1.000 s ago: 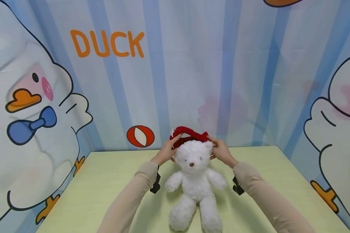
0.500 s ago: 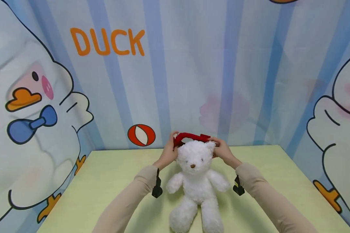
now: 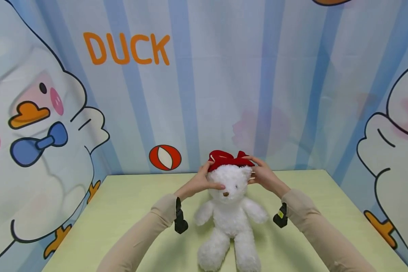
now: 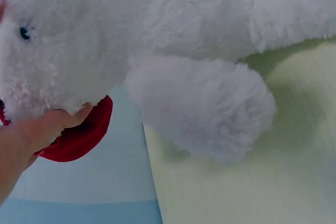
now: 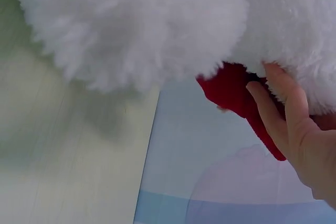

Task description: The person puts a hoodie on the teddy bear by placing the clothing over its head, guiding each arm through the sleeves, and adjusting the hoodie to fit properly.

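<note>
A white plush teddy bear [image 3: 229, 215] sits on the table, facing the head camera. On the top and back of its head lies a red cloth hat [image 3: 226, 158] with a small pointed bit at the right. My left hand [image 3: 198, 182] holds the bear's head from the side, its thumb across the face over one eye. In the left wrist view, its fingers reach between the head and the red fabric. At the bear's other ear, my right hand [image 3: 265, 176] grips the hat's edge, some fingers tucked between cloth and fur. The hat's back is hidden.
The pale yellow-green table [image 3: 136, 211] ends just behind the bear. A striped blue curtain [image 3: 217, 83] printed with cartoon ducks hangs behind it. Black wrist cameras [image 3: 180, 219] are strapped to both wrists.
The hat's near edge has come down onto the bear's head, closing the gap seen before. My left thumb has moved onto the bear's face, and my right hand has shifted slightly right.
</note>
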`<state>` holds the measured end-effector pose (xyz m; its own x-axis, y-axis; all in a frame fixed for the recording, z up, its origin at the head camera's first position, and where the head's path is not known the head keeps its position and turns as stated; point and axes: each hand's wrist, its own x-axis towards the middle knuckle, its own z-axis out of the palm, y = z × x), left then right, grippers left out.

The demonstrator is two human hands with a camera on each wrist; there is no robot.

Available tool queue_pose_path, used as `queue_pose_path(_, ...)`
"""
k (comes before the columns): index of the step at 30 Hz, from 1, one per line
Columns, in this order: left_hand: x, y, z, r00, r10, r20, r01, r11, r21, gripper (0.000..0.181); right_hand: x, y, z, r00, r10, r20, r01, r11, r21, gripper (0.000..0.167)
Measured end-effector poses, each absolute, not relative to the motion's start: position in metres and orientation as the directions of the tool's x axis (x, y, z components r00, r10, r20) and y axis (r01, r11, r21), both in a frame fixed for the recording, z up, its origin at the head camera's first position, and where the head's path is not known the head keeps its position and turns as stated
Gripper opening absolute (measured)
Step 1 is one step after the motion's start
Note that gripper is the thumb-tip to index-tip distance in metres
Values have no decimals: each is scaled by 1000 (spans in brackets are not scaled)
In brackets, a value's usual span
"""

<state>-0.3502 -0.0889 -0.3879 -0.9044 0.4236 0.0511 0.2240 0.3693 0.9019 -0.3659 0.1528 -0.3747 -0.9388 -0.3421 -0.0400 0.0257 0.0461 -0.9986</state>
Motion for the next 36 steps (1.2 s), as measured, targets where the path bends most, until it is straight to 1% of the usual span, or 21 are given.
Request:
queue_pose_path(1,-350,-88,-387,-907,417,58,237,393,888,87,-365,152,-375,-936,-349,-34,23,36,-999,39)
queue_pose_path(3,-349,-85,-387,-915,390,103,277,424,862,82,-362,152,-375,-929,-369,-17,16,5,-1000,31)
queue_pose_path(5,-349,-82,-387,-920,351,174,325,436,839,72,-360,152,-377,-917,-398,24,-23,-8,-1000,22)
queue_pose_path(7,-348,-79,-389,-910,316,268,392,444,806,60,-359,152,-380,-903,-420,87,-106,23,-994,16)
queue_pose_path(9,-347,-76,-392,-881,304,362,466,438,769,49,-357,154,-383,-889,-428,162,-219,87,-972,18)
queue_pose_path(10,-347,-76,-394,-859,310,407,509,438,741,41,-356,154,-385,-882,-424,206,-289,139,-947,19)
queue_pose_path(11,-346,-75,-396,-835,322,447,550,440,710,34,-354,155,-387,-877,-405,256,-363,211,-908,19)
queue_pose_path(13,-345,-75,-399,-776,361,517,630,459,626,22,-351,156,-390,-848,-376,374,-501,336,-797,17)
queue_pose_path(14,-344,-75,-400,-743,386,547,668,479,570,18,-350,156,-391,-820,-368,439,-566,400,-721,16)
queue_pose_path(15,-343,-75,-402,-706,415,575,704,505,500,15,-348,157,-392,-777,-372,508,-630,465,-622,15)
queue_pose_path(17,-340,-77,-403,-622,474,623,759,559,332,13,-346,158,-394,-661,-402,633,-720,576,-387,16)
queue_pose_path(19,-338,-80,-405,-538,532,653,788,593,166,13,-345,161,-395,-531,-477,700,-776,605,-177,19)
queue_pose_path(21,-335,-83,-407,-467,590,659,797,603,25,19,-344,163,-397,-432,-558,708,-793,609,-4,21)
queue_pose_path(22,-333,-84,-408,-440,612,658,800,599,-22,23,-343,164,-397,-407,-592,696,-795,604,49,24)
queue_pose_path(24,-331,-86,-409,-405,638,655,791,604,-99,28,-341,166,-398,-373,-649,662,-786,601,146,30)
queue_pose_path(27,-330,-85,-412,-351,656,668,744,628,-226,27,-340,164,-399,-325,-710,625,-747,598,290,38)
queue_pose_path(29,-330,-83,-414,-301,662,686,697,644,-316,23,-340,162,-399,-264,-740,618,-719,579,385,35)
queue_pose_path(32,-330,-81,-418,-206,675,708,645,638,-420,18,-342,158,-400,-155,-767,622,-715,522,466,22)
queue_pose_path(34,-330,-80,-421,-158,681,715,644,620,-448,15,-344,154,-402,-82,-779,621,-730,471,495,15)
queue_pose_path(35,-330,-80,-422,-142,684,716,646,612,-456,14,-344,153,-403,-49,-781,623,-738,448,504,16)
queue_pose_path(36,-330,-80,-423,-141,684,715,662,602,-446,13,-345,151,-404,-25,-783,622,-745,429,511,19)
